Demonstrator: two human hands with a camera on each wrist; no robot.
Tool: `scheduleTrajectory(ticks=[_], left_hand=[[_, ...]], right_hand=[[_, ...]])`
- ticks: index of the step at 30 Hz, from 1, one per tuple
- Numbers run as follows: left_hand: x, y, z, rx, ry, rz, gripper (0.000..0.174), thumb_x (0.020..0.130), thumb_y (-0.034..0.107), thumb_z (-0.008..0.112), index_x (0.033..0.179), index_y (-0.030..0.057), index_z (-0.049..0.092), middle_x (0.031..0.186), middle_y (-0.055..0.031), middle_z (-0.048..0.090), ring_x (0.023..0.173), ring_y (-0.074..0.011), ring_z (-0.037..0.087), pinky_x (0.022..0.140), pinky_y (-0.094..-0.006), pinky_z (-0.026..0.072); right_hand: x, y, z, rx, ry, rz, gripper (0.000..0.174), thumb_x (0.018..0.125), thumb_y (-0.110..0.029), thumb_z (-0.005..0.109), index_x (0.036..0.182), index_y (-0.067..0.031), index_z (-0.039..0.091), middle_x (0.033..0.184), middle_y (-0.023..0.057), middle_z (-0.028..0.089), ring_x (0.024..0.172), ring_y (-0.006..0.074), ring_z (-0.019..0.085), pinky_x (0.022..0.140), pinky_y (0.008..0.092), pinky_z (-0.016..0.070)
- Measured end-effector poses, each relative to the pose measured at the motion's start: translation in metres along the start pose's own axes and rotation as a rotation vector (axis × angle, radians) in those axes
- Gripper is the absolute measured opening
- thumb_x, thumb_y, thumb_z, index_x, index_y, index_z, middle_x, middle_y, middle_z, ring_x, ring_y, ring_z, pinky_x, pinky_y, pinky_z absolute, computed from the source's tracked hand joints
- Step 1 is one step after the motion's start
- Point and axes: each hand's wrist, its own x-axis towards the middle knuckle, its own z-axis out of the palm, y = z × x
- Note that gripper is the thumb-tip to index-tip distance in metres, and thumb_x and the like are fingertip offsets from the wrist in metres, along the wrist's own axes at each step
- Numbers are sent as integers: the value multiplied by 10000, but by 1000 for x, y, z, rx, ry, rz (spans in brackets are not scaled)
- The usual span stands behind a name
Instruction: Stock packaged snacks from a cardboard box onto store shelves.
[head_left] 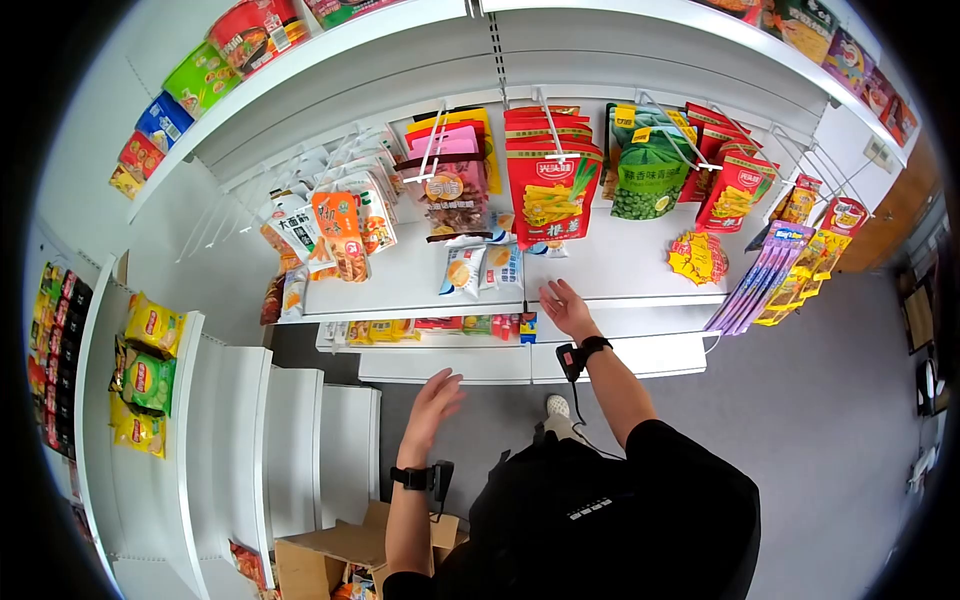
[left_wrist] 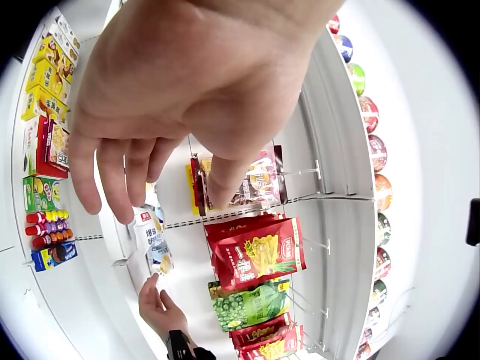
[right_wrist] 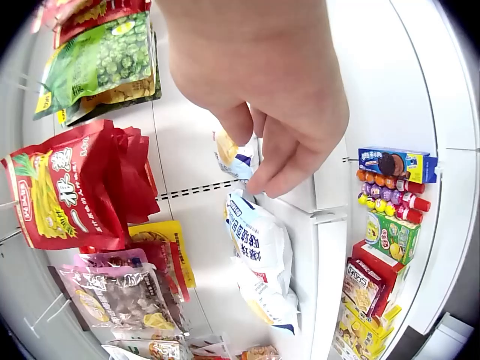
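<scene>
In the head view, my left hand [head_left: 432, 408] hangs in the air in front of the shelf with fingers loosely extended; the left wrist view shows the same hand [left_wrist: 187, 82] with nothing in it. My right hand [head_left: 568, 308] is at the shelf's front edge, palm partly up. White-and-blue packets [head_left: 501, 267] lie on the shelf to its left. In the right wrist view, the right hand [right_wrist: 262, 90] has bent fingers beside one small packet [right_wrist: 236, 157], partly hidden behind them; contact is unclear. Two more packets [right_wrist: 259, 240] lie next to it.
Red bags [head_left: 550, 195], a green bag [head_left: 648, 175] and brown bags [head_left: 455, 200] hang from hooks above the shelf [head_left: 620, 270]. Cup noodles [head_left: 250, 35] stand on the upper shelf. An open cardboard box [head_left: 310, 565] is at the lower left, beside side shelves.
</scene>
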Motion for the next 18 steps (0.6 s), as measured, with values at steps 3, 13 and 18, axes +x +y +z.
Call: scheduleTrajectory(ticks=[3,13,18], left_hand=[[3,-8,3,-7,-30,13,533,910,282,565,1344,27,389,1270,-100,533,1063,-198,567,896,-334,444],[3,-44,26,-169,-102,36,471,917,267,544,1306,29,426,1234,-102,554,1034,-203,579,885,-340,446],[-6,-44,44,-243,-82,46,413,918,252,534,1256,25,464,1199,-102,575,1001,-199,592,869,-340,460]], right_hand=[[-23,3,-6,27,-31,14,614,912,-89,517,1436,-114,198,1391,77,392,1178,274,499,948,372,455],[-119,5,-20,-20,14,31,555,916,-145,528,1401,-76,266,1379,93,409,1200,280,471,975,381,431],[-144,-2,-27,-1,38,56,473,927,-157,518,1361,-85,344,1355,91,439,1212,273,458,996,377,412]])
